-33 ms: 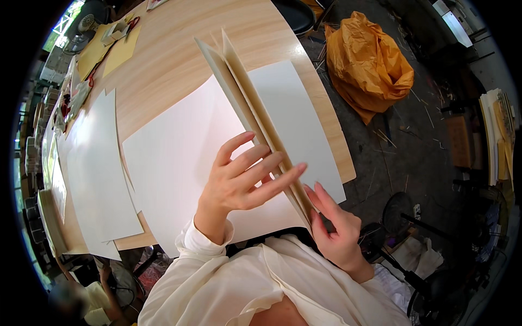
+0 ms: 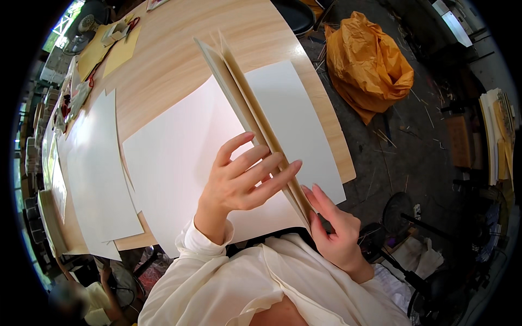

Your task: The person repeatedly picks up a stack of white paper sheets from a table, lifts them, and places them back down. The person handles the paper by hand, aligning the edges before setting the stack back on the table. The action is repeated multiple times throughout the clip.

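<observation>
Left hand (image 2: 236, 182): fingers spread and slightly bent, laid across the cream boards (image 2: 239, 89); thumb mostly hidden, so can't tell if it grips. Right hand (image 2: 337, 225): thumb on one side, fingers on the other, pinching the boards' near end. Boards are long, narrow, plain-faced, seen nearly edge-on, a gap between them at the far end that narrows toward the right hand. Held tilted over the large white sheet (image 2: 168, 141), far end reaching past its far edge; can't tell if they touch it or are joined together.

All places from the large white sheet. Under it: wood-grain table (image 2: 179, 32). Left of it: more white sheets (image 2: 98, 179), overlapping. Beyond it, far left: yellow paper (image 2: 120, 57), a small white box (image 2: 114, 33) and red-handled scissors (image 2: 133, 23). Right of it, off the table: crumpled orange bag (image 2: 370, 65) on dark floor (image 2: 399, 163), thin sticks (image 2: 384, 138) near the bag. Farther right: brown carton (image 2: 460, 141), then upright stacked sheets (image 2: 499, 141); any print on those too small to read. Below left of it: another person (image 2: 95, 299) in a light top, blurred.
</observation>
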{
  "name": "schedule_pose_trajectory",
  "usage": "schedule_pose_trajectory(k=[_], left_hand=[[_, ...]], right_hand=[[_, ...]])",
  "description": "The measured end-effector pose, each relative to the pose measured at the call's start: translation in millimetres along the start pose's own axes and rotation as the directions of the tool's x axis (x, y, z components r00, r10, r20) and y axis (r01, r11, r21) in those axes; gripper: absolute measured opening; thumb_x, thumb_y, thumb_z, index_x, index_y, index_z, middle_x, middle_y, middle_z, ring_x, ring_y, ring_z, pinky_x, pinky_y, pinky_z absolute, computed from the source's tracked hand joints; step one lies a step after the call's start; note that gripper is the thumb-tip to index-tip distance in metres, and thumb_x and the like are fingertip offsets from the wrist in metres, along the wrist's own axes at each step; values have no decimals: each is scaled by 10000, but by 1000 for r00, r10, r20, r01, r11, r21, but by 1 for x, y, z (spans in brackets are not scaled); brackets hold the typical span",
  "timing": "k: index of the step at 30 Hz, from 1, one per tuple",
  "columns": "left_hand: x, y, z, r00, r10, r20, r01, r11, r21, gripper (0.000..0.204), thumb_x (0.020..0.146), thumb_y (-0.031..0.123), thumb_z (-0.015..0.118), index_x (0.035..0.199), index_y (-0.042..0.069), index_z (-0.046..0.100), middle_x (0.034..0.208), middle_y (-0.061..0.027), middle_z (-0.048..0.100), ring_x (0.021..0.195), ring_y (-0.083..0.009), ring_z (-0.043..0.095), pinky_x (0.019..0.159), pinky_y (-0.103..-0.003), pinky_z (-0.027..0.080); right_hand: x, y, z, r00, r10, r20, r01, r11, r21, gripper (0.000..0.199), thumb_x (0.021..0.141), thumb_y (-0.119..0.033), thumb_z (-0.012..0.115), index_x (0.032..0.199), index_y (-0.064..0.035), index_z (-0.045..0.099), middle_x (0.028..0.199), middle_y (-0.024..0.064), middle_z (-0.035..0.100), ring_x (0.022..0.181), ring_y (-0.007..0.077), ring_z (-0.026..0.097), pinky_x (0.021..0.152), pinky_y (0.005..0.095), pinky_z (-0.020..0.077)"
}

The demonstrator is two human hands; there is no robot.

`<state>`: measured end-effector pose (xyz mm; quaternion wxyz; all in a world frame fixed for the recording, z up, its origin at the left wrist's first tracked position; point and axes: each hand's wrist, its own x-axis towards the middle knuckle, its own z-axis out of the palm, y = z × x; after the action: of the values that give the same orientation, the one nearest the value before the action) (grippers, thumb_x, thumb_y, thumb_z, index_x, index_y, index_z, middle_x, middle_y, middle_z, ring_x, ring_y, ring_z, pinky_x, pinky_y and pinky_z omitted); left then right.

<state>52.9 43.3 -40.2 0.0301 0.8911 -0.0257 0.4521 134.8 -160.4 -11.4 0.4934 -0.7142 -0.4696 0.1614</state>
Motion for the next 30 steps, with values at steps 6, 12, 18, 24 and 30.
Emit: schedule_pose_trajectory(k=[6, 12, 18, 24, 30], left_hand=[[-1, 5, 3, 993, -80, 91, 93, 984, -150, 531, 614, -70, 543, 1005, 221, 753, 1077, -16, 618, 953, -202, 575, 991, -483, 444], [0, -12, 6, 905, -394, 160, 417, 896, -151, 717, 673, -39, 575, 1349, 198, 529, 1520, -215, 154, 1388, -477, 176, 1107, -602, 243], [-63, -83, -72, 527, -848, 44, 823, 523, 222, 716, 779, 122, 711, 1420, 118, 393, 1500, -296, 151, 1350, -495, 221, 1089, -552, 284], [-229, -128, -176, 343, -904, -254, 844, 177, 506, 823, 796, 283, 760, 1414, -45, 327, 1457, -335, 247, 1337, -481, 276, 1088, -504, 305], [-247, -105, -220, -34, -997, 71, 897, -62, -437, 704, 851, 363, 723, 1343, -53, 439, 1331, -199, 496, 1208, -271, 504, 981, -393, 450]], right_hand=[[25, 38, -2, 926, 268, 264, -376, 651, 659, 714, 938, -286, 625, 1484, -2, 263, 1372, 150, 520, 1248, 167, 513, 980, 294, 439], [98, 116, -28, 620, 517, 590, -778, 303, 551, 534, 1006, -410, 458, 1344, 4, 464, 1256, 106, 589, 1087, 189, 588, 932, 349, 483], [127, 145, -7, 668, 538, 514, -740, 550, 386, 313, 923, -61, 578, 1211, 57, 547, 1156, 126, 621, 999, 202, 622, 845, 327, 512], [105, 122, -2, 944, 226, 241, -325, 773, 545, 245, 925, -38, 569, 1155, 42, 589, 1048, 80, 659, 891, 129, 613, 799, 265, 485], [84, 103, -39, 997, 40, 66, -73, 770, 634, 287, 921, -99, 624, 1182, 15, 588, 1075, 39, 653, 933, 105, 597, 837, 253, 461]])
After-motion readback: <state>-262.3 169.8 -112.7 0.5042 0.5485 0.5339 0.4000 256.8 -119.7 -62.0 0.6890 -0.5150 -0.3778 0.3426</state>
